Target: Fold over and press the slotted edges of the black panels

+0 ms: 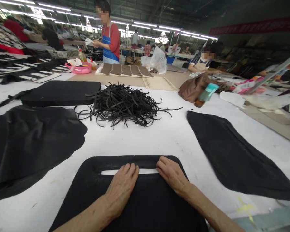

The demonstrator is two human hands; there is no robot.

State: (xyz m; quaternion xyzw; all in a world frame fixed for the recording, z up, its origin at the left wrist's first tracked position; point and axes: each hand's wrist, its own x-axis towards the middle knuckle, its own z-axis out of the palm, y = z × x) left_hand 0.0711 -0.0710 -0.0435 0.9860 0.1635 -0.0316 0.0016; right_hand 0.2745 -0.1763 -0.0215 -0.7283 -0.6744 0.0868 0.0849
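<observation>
A black leather-like panel [145,199] with rounded corners lies in front of me. Near its far edge runs a long slot, through which a white surface shows. My left hand [124,182] lies flat across the middle of this slot, fingers stretched forward with their tips at its far side. At the slot's right end, my right hand [171,174] has its fingers bent over the narrow black border strip, apparently gripping it; the thumb is hidden. Beyond the panel sits a tangled heap of thin black strips [125,104].
Black sheet material [38,141] spreads at the left, and another black panel [239,154] lies right. A stack of black panels [62,91] stands behind. Farther off are a pink basin [81,68], a teal-capped bottle [206,94], brown cloth [194,86] and a person in a blue apron [110,42].
</observation>
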